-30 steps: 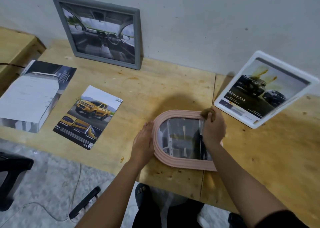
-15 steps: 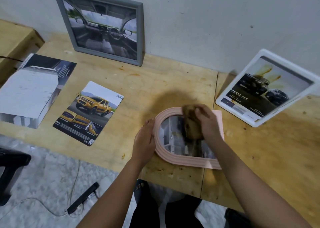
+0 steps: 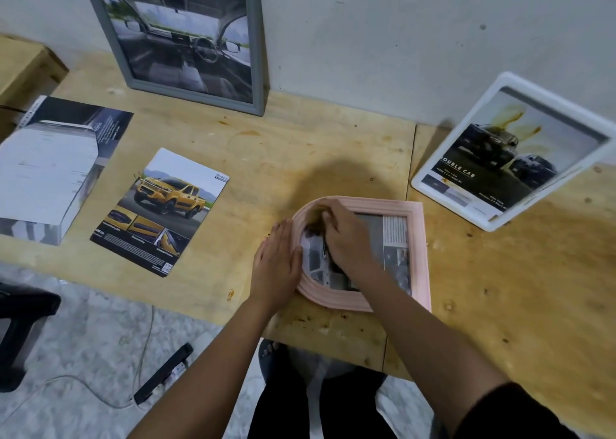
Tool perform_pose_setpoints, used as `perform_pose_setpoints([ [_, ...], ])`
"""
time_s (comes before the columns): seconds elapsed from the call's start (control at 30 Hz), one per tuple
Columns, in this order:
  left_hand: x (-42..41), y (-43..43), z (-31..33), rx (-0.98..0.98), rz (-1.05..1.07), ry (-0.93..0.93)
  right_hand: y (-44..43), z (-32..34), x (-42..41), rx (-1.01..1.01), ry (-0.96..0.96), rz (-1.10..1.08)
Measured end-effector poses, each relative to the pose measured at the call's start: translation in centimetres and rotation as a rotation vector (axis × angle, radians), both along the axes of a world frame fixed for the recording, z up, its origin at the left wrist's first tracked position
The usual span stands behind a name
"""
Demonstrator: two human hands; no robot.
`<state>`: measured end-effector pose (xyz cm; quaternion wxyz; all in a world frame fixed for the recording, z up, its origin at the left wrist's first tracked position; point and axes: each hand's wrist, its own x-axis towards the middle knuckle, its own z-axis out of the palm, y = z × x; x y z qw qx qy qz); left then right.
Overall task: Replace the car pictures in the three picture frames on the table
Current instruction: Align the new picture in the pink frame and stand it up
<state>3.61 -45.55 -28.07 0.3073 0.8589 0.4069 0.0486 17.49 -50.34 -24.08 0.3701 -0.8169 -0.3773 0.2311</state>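
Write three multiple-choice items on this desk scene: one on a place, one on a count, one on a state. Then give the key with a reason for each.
1. Where does the grey frame stand?
A. Flat at the table's front edge
B. Leaning on the wall at the back left
C. On the floor

2. How many picture frames are in view?
A. Two
B. Three
C. Five

3. How is the pink frame placed?
A. Lying flat on the table
B. Hung on the wall
C. Propped upright against the white frame

Key: 1 B, its top rests against the wall. 2 B, grey, pink and the white frame. 3 A, it lies on the table with the left hand at its curved edge and the right hand pressing on its picture.
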Motion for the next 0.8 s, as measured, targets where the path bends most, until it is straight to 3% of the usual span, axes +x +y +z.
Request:
perform_pose_setpoints([
  [0.07, 0.1, 0.1, 0.0, -0.025, 0.008, -0.009, 0.2, 1.3, 0.2, 0.041, 0.197, 0.013],
  [0.13, 0.2, 0.0, 0.0, -0.071, 0.024, -0.021, -1.2, 2.6, 0.7, 0.109, 0.35, -0.178],
  [0.27, 0.4, -0.3, -0.5, -0.044, 0.034, 0.012, -7.1, 1.9, 2.3, 0.189, 0.03, -0.386],
  [0.4, 0.4, -0.3, -0.7, -0.029, 0.03, 0.037, -7.2, -2.3, 1.3, 0.02, -0.026, -0.321],
  [0.53, 0.5, -0.4, -0.7, 0.027, 0.023, 0.079, -5.0, -3.8, -0.4, 0.007, -0.098, -0.408],
  [0.67, 0.6, -0.4, -0.6, 0.046, 0.02, 0.09, -4.9, -4.0, -0.6, 0.037, -0.14, -0.279],
  [0.8, 0.7, -0.5, -0.5, 0.081, 0.026, 0.099, -4.3, -4.1, -0.4, 0.044, -0.192, 0.079],
])
